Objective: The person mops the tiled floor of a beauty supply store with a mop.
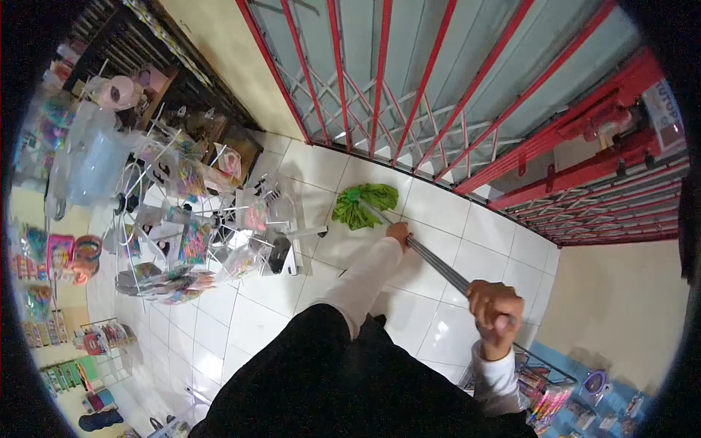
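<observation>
A long grey handle (438, 264) runs slantwise from the lower right to a green mop head (365, 205), which lies spread on the white tiled floor. My left hand (399, 233) is closed around the handle's lower part, close above the green head. Near the handle's upper end, my right hand (495, 310) is wrapped round it in a fist. Both arms wear white sleeves.
A red folding gate (387, 95) stands along the far side. At the left, a rack (212, 226) of small bagged goods reaches near the mop head. Shelves (175, 109) stand behind it. More packaged goods (551, 398) hang at the lower right.
</observation>
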Motion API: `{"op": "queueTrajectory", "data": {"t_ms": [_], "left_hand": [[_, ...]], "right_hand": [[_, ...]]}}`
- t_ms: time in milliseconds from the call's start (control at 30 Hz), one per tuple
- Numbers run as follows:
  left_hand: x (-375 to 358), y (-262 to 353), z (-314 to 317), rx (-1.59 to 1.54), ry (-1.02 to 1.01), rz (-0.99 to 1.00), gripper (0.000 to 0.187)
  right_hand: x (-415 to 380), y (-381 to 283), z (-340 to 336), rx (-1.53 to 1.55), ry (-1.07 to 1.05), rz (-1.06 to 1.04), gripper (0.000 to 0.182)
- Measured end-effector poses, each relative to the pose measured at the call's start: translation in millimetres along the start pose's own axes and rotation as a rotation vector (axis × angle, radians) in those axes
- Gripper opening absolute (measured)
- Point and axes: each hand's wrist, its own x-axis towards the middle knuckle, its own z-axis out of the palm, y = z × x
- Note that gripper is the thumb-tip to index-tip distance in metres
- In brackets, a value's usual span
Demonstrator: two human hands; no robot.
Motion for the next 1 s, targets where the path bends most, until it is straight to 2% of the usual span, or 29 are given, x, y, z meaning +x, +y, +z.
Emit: {"op": "queueTrajectory", "data": {"t_ms": [67, 133, 200, 233, 267, 400, 500, 633, 733, 800, 867, 900, 1000], "left_hand": [[18, 14, -13, 0.082, -0.112, -0.1, 0.021], [57, -19, 33, -0.039, -0.056, -0.153, 0.02], [51, -28, -4, 0.048, 0.003, -0.063, 0.015], [52, -39, -17, 0.082, 0.01, -0.037, 0.015], [58, -61, -22, 0.099, -0.026, -0.05, 0.015], [104, -139, -58, 0.173, -0.128, -0.094, 0.016], [144, -170, -70, 0.208, -0.161, -0.098, 0.017], [180, -199, -39, 0.24, -0.167, 0.083, 0.019], [169, -189, -5, 0.357, 0.064, 0.325, 0.021], [122, -146, -38, 0.234, 0.318, 0.373, 0.024], [120, -139, -46, -0.241, 0.237, 0.142, 0.028], [130, -151, -43, -0.639, 0.015, -0.121, 0.03], [153, -157, -63, 0.12, -0.178, 0.04, 0.042]], "right_hand": [[15, 6, -7, 0.032, 0.053, 0.007, 0.058], [29, 17, -7, 0.056, 0.078, 0.005, 0.056], [39, 34, -5, 0.072, 0.079, -0.001, 0.054], [44, 45, 3, 0.045, 0.107, 0.003, 0.06], [45, 63, 10, 0.03, 0.084, -0.049, 0.056], [74, 112, 52, 0.039, -0.056, -0.02, 0.046], [108, 135, 63, 0.088, 0.01, -0.067, 0.043], [137, 131, 63, 0.103, 0.049, -0.044, 0.043], [130, 100, 63, 0.043, 0.124, 0.029, 0.044], [140, 64, 69, -0.012, 0.181, 0.113, 0.049], [142, 57, 71, 0.002, 0.133, 0.121, 0.049], [139, 66, 74, -0.004, 0.117, 0.072, 0.049], [144, 92, 80, -0.007, 0.079, -0.013, 0.049]]}}
